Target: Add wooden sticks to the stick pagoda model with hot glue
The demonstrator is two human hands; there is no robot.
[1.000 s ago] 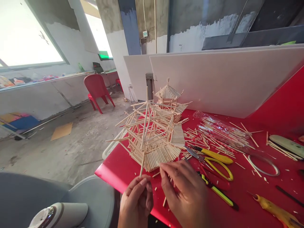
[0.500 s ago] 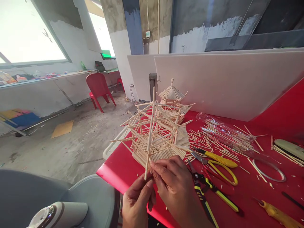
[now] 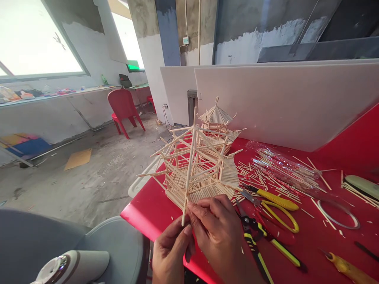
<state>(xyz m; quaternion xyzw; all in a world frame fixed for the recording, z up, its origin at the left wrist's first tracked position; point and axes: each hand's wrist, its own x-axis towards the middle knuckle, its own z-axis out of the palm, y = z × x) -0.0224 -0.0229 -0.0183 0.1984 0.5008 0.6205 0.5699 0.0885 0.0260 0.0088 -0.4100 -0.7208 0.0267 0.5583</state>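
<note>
A long thin wooden stick stands nearly upright in front of a large stick-built pavilion model on the red table. My left hand pinches the stick's lower end between thumb and fingers. My right hand is closed beside it, its fingertips pinching the same stick just above. A smaller finished pagoda model stands behind the large one.
Yellow-handled cutters and a yellow-black knife lie right of my hands among several loose sticks. A clear plastic bag, a tape ring and white boards are farther back. A grey chair sits at lower left.
My right hand moved left from the table to join the left hand on the stick. The stick rose slightly against the model. A dark-handled tool now lies beside my right hand.
</note>
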